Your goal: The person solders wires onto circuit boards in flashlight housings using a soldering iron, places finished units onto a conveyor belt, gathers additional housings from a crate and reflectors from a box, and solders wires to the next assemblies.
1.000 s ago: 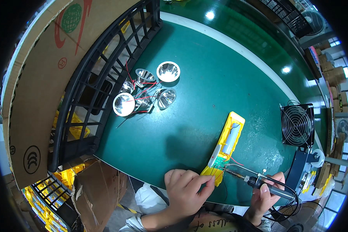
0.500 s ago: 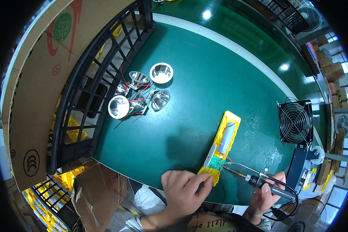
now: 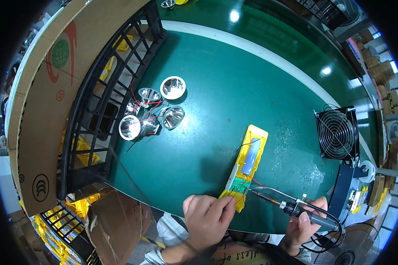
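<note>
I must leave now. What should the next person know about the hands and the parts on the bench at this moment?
Left hand: fingers press the near end of the yellow housing, beside its small green circuit board.
Right hand: grips the soldering iron; its tip points at the board's right edge, where the red wires meet it.
Five shiny reflector cups with red wires lie apart, far left on the green table, by the black crate.
Whether the joint is done cannot be told.

My hands are bare: no gloves, no rings that I can see. My left hand (image 3: 206,219) shows short plain nails; my right hand (image 3: 303,223) too. A pale sleeve edge shows at my left wrist.
</note>
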A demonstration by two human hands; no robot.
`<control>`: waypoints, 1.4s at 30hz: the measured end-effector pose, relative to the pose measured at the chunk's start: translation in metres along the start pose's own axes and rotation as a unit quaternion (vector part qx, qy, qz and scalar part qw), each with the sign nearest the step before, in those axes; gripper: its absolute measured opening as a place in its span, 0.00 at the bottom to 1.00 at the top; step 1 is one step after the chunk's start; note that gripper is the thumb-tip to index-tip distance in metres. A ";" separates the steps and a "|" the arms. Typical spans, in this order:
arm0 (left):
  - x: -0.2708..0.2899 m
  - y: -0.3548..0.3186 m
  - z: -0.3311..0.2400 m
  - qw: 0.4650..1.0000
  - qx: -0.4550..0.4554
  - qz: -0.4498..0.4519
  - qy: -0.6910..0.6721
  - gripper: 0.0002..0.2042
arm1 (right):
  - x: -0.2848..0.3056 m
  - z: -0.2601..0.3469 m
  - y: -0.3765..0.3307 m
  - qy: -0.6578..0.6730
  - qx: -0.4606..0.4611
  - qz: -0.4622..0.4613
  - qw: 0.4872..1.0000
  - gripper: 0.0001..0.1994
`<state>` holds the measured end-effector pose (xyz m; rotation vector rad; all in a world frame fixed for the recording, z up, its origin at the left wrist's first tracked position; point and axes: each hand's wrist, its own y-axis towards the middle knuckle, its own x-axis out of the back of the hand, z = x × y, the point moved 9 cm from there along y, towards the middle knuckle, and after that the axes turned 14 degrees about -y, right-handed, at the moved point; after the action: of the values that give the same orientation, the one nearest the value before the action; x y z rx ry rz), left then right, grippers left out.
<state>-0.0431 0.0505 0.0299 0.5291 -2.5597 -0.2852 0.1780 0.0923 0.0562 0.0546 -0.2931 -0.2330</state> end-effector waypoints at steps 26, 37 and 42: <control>-0.091 0.266 0.020 0.991 -0.037 0.047 0.119 0.18 | 0.090 -0.012 0.034 -0.299 0.147 -0.151 0.931 0.08; -0.111 0.417 0.065 0.978 -0.023 -0.059 0.200 0.29 | 0.096 -0.039 0.037 -0.314 0.051 -0.122 0.940 0.09; -0.073 0.283 -0.028 0.972 -0.235 0.000 -0.007 0.22 | 0.090 -0.055 0.044 -0.155 -0.133 -0.128 0.971 0.13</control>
<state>-0.0594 0.3342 0.1053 0.3444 -2.3869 -0.8682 0.2874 0.1148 0.0330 -0.2123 -0.5645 -0.5379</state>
